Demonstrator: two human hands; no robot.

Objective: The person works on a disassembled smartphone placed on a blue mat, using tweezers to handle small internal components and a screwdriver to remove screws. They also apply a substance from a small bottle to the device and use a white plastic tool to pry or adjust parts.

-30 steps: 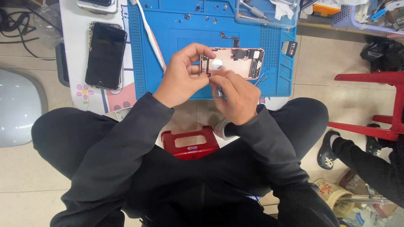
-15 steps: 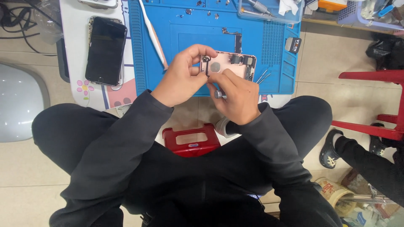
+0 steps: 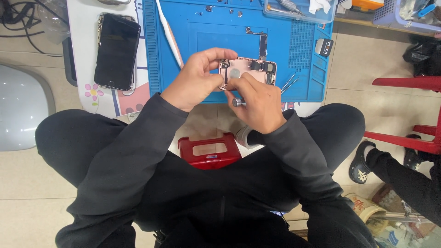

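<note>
An opened pink phone housing (image 3: pixel 250 70) is held above the blue work mat (image 3: pixel 202 32). My left hand (image 3: pixel 195 79) grips its left end between thumb and fingers. My right hand (image 3: pixel 257 101) holds a small metal-handled screwdriver (image 3: pixel 237 102), its fingers pressed against the housing's lower left part. The tool's tip is hidden behind my fingers.
A black phone (image 3: pixel 117 50) lies on the white table left of the mat. A white spudger (image 3: pixel 169 34), loose screws and tweezers (image 3: pixel 288 82) rest on the mat. A red stool (image 3: pixel 209 149) sits between my knees. Another person's leg and sandal (image 3: pixel 363 167) are at right, by a red chair (image 3: pixel 413 138).
The camera view has shifted slightly; my hands and the housing keep the same grip, with the housing turned a little and the right hand's fingers lower on it.
</note>
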